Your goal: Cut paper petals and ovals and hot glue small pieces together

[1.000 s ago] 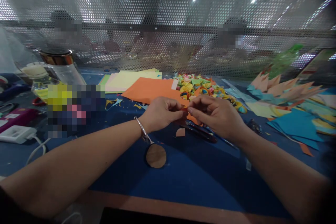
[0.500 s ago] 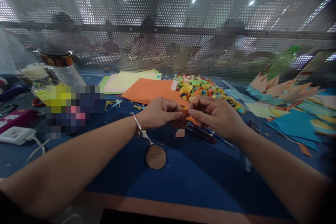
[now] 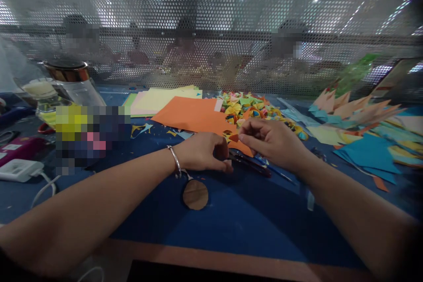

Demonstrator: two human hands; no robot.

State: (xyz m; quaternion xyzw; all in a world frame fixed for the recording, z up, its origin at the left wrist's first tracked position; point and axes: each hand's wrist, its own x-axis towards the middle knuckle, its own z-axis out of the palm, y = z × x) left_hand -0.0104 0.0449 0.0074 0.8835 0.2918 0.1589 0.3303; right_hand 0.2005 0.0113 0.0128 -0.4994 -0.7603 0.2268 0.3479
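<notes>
My right hand (image 3: 269, 143) pinches a small folded piece of orange paper (image 3: 234, 138) between thumb and forefinger. To its left, my left hand (image 3: 201, 152), with a silver bangle at the wrist, reaches low over the blue table mat. Its thumb and forefinger are apart, and a small pale pink paper piece is mostly hidden at their tips. Scissors (image 3: 253, 165) with dark handles lie just beneath both hands, beside a blue pen (image 3: 282, 175). Nearer me, a round brown disc (image 3: 195, 194) with a dark rim rests on the mat.
Behind the hands lie a large orange sheet (image 3: 194, 112), a stack of pale sheets (image 3: 165, 99) and a heap of small folded papers (image 3: 247, 105). Blue paper squares (image 3: 370, 156) and pointed folded pieces are at right. A glass jar (image 3: 77, 88) and white charger (image 3: 20, 170) stand left.
My hands have come apart. The left has moved down to the pink paper piece and spread its fingers, while the right keeps the orange piece.
</notes>
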